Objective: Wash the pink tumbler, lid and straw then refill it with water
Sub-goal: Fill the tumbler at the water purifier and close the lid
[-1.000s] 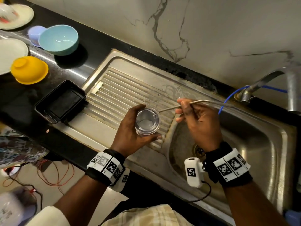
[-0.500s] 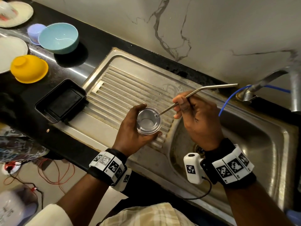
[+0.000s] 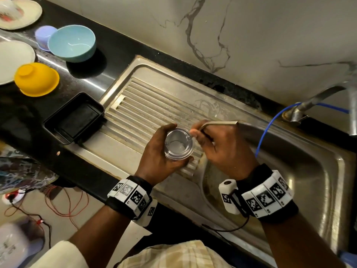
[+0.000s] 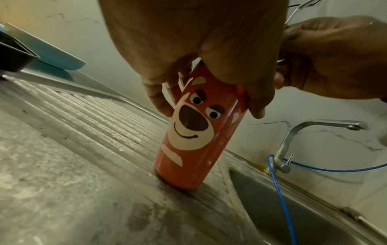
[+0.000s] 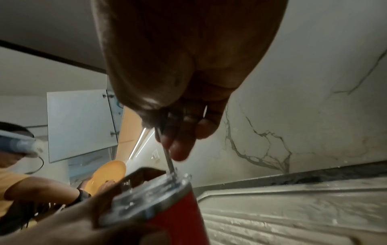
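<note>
Head view: my left hand wraps the tumbler, standing on the drainboard at its sink-side edge. My right hand pinches the metal straw, tip at the clear lid.

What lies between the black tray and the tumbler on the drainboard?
Only bare ribbed drainboard lies between the black tray and the tumbler; the head view shows it.
</note>
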{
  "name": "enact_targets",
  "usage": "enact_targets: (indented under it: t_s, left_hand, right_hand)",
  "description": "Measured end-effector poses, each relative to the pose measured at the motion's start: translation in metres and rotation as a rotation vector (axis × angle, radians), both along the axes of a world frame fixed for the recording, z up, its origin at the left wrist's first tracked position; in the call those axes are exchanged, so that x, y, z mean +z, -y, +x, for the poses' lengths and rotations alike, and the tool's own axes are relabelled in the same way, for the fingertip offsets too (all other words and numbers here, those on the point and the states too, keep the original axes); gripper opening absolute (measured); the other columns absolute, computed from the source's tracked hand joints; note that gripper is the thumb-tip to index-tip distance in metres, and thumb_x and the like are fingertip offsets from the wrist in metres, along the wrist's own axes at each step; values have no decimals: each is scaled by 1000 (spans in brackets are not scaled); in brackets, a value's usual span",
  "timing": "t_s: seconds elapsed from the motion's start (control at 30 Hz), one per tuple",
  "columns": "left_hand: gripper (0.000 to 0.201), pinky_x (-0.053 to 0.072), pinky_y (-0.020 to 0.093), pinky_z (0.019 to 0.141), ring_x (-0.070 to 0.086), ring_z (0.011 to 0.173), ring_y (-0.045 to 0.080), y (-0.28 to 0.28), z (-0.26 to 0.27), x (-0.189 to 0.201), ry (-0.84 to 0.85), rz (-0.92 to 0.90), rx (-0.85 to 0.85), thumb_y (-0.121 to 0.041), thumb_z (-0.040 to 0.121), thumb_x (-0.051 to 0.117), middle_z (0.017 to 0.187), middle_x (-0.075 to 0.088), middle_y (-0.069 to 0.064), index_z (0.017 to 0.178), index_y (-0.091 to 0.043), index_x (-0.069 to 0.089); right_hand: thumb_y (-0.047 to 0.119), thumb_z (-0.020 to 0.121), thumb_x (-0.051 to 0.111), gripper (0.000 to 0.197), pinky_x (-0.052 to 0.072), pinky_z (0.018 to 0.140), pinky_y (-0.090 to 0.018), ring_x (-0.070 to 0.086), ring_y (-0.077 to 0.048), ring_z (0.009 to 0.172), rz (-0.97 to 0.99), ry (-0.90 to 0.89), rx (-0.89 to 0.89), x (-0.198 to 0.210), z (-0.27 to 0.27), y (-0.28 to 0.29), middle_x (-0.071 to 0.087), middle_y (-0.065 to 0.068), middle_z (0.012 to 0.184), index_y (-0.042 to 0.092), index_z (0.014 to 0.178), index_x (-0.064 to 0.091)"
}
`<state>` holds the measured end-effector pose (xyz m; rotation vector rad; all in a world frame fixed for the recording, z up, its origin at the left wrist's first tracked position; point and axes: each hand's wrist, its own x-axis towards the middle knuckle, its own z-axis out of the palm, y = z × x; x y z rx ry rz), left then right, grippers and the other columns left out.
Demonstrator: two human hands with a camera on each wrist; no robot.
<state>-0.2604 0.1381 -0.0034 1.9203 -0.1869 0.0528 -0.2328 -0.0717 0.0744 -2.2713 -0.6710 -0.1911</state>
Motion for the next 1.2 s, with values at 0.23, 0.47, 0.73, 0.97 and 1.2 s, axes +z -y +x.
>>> enact_targets:
  t_s: [0.23, 0.47, 0.73, 0.97, 1.2]
  left_hand:
    - [92, 51, 42, 105, 57, 127, 17, -3, 3, -7, 41, 41, -4, -15, 63, 101, 134, 53, 9, 144, -14, 57]
    - [104, 53, 36, 104, 64, 123, 23, -7, 3, -3, -21, -94, -16, -17, 62, 103, 131, 63, 2, 150, -16, 48]
    - [87, 57, 36, 98, 66, 120, 18, -14, 5, -12, -102, -75, -33, -12, 67, 100, 130, 68, -5, 141, -16, 54]
    - [72, 54, 40, 101, 65, 123, 14, -6, 4, -37, -14, 10, 44, -10, 74, 95, 129, 70, -5, 135, -29, 63]
    - [68, 53, 41, 98, 64, 122, 20, -4, 6, -58, -55, 252, 3, -23, 70, 89, 130, 67, -4, 134, -22, 65]
  right_hand:
    - [50, 99, 66, 50, 53, 69, -29, 54, 3, 75, -62, -224, -70, -26, -7, -5, 60, 11, 96, 27, 142, 57]
    - [52, 85, 83, 61, 44, 87, -7, 56, 7, 104, -36, -258, -17, -31, -1, 1, 61, 9, 119, 23, 134, 63]
    - [38, 61, 103, 108, 43, 105, -9, 51, 9, 133, 185, -536, 56, -48, 9, -17, 56, 20, 146, 27, 153, 48]
    - [41, 50, 106, 100, 56, 100, -32, 68, -4, 114, 256, -488, -26, -68, 15, -35, 72, 13, 121, 27, 135, 55]
    - [43, 51, 103, 88, 57, 88, -24, 71, 0, 97, 137, -452, -92, -62, 23, -28, 75, 15, 105, 36, 124, 54]
